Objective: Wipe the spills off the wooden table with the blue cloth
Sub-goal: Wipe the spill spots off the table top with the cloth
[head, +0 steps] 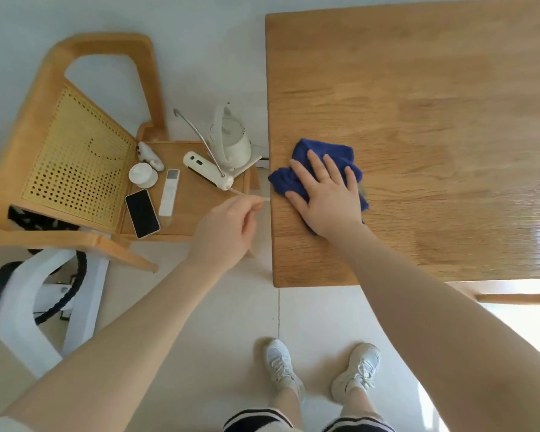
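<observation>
The right hand [326, 194] presses the blue cloth [318, 163] flat, fingers spread, near the wooden table [418, 88] edge; an outward stroke risks pushing spill onto the floor. The left hand [228, 226] hangs loosely curled, holding nothing.

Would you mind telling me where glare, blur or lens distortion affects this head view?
Head view: strong glare on the table at its right near corner, with a bright sunlit patch on the floor below; the left hand is motion-blurred at the fingertips; the right hand and cloth are sharp; wide-angle distortion bends the chair and stretches both forearms.
</observation>
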Demonstrator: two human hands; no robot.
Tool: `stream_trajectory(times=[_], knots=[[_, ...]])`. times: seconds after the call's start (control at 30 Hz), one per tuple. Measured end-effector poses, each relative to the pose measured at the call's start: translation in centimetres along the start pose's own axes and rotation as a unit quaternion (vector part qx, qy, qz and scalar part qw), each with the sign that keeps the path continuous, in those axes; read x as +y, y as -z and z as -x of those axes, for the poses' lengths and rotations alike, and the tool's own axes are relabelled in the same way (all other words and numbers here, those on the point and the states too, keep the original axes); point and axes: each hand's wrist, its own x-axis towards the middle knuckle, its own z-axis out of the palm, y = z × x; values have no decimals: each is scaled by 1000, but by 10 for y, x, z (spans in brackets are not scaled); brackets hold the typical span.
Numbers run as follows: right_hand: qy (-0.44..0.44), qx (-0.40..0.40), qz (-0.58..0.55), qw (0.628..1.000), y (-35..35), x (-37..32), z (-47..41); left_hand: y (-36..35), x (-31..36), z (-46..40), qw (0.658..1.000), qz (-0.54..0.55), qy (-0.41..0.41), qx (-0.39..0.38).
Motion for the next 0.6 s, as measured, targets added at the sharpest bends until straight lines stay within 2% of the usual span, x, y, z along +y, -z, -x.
stream_trajectory(times=[0.1,0.2,0.3,0.5,0.57,0.6], knots=[[4,14,1,1000,-6,-2,15,-9,10,-12,991,-56,23,-121],[64,19,10,998,-9,9,56,-21,20,-18,972,-58,62,-221],[95,-4,11,995,-2,41,60,-30,26,-25,964,-84,90,-234],[-106,12,-16,994,16,86,14,-39,28,-33,954,-157,86,-242],[-93,7,-9,996,15,77,21,-39,30,-33,953,-154,90,-245],[-58,8,-2,998,11,69,30,-39,32,-32,953,-153,93,-245]])
